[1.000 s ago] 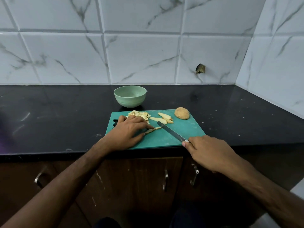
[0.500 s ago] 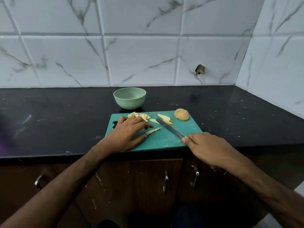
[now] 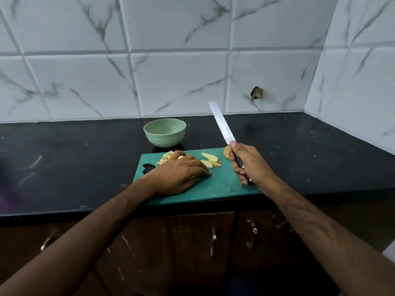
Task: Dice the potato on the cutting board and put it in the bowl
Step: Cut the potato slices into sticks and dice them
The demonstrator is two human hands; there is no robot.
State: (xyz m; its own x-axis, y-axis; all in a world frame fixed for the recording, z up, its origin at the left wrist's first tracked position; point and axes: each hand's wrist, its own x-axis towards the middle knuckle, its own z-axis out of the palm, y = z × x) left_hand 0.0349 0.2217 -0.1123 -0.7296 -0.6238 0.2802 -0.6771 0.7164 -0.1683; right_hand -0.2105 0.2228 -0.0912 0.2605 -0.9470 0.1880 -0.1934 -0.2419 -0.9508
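A: How many of each item appear?

B: One green cutting board [image 3: 215,186] and one pale green bowl [image 3: 164,132]; nothing shows in the visible part of its interior. One knife [image 3: 222,126]. The potato is in three forms: one pile of small dice [image 3: 165,159] at the board's far left, about three long wedges [image 3: 210,160] at the far middle, and one uncut piece with skin [image 3: 226,153] at the far right, partly behind the right hand.

A: State of the two hands?

B: The left hand [image 3: 179,174] lies palm down on the board, its fingers fairly straight and close together, pointing right, just beside the dice and touching the nearest wedge. Whether it covers more potato cannot be told. The right hand [image 3: 249,165] has its fingers curled round the knife's dark handle, with one fingertip at the blade's base; the blade is raised off the board and points up and away.

A: Where does the board sit relative to the bowl?

B: The board lies at the front edge of the countertop [image 3: 74,159]; the bowl stands just behind its far left corner.

A: Surface and room?

B: The countertop is black and speckled. Behind it and to the right stand walls of white marbled tiles [image 3: 175,80], with one small dark hole [image 3: 256,93] in a tile. Below are brown cabinet doors [image 3: 171,248] with metal handles.
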